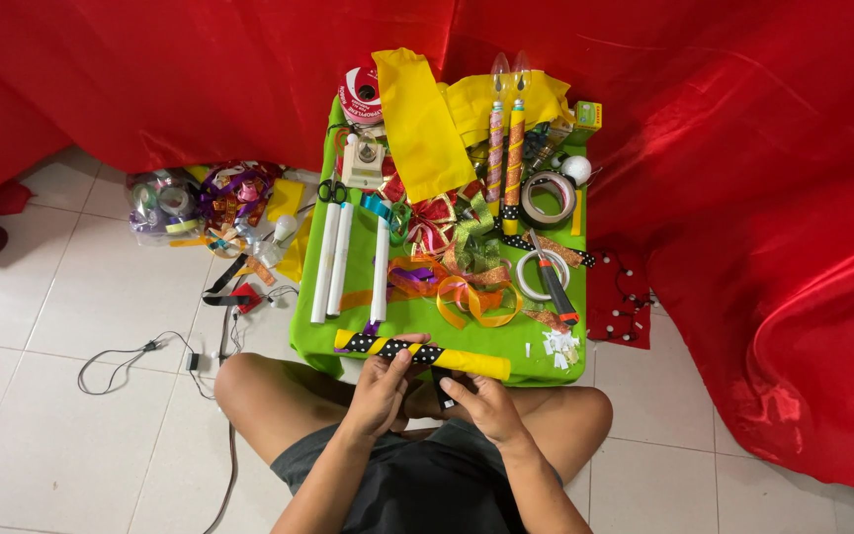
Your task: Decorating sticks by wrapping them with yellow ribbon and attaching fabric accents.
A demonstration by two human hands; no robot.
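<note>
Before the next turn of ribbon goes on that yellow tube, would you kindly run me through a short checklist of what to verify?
1. Yellow tube supported: ok, it lies along the near edge of the green table with the left hand gripping it.
2. Black dotted ribbon wound evenly: ok on the left part; the right end is bare yellow.
3. Loose ribbon end held: ok, the right hand pinches a dark strip below the tube.
4. Ribbon tension: cannot tell.
5. Scissors within reach: ok, they lie at the table's far left.
6. Adhesive on the tube: cannot tell.
</note>
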